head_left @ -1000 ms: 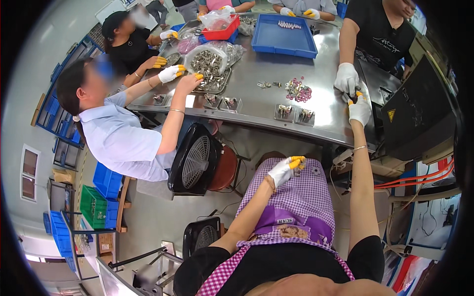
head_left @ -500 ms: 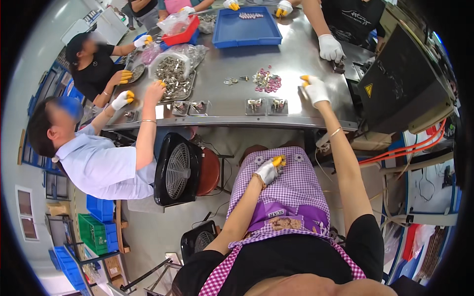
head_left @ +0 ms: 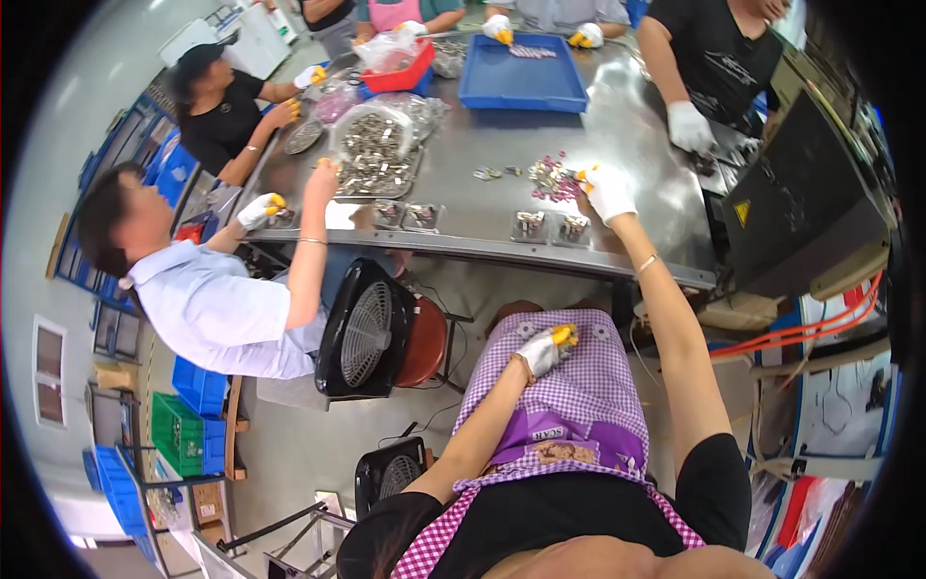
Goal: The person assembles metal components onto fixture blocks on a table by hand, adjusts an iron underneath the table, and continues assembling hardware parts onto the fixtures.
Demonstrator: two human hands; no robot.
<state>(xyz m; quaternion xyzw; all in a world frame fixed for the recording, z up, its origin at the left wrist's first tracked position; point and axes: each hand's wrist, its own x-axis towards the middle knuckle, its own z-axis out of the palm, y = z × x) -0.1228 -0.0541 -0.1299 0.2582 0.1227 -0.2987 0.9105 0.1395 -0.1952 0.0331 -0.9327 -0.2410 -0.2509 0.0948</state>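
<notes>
Both my hands wear white gloves with yellow fingertips. My left hand (head_left: 548, 353) rests on my lap, on the purple checked apron (head_left: 588, 386), with its fingers curled together; whatever they hold is too small to name. Reaching over the table, my right hand (head_left: 608, 193) has its bent fingertips pressed at the right side of a pile of small metal and pink parts (head_left: 553, 179). I cannot make out a part between them. Just left of the pile lie a few loose metal pieces (head_left: 488, 173). Two small clear trays with metal parts (head_left: 530, 227) stand at the near edge.
A blue tray (head_left: 521, 101) stands farther back on the steel table (head_left: 463, 145). To the left are a tray of metal parts (head_left: 374, 159) and a seated co-worker (head_left: 222, 299) beside a black fan (head_left: 362, 333). A dark machine housing (head_left: 801, 193) stands at the right; other co-workers sit around.
My right hand has moved left from bare table to the pile of parts. My left hand stays on my lap. The whole view has shifted slightly.
</notes>
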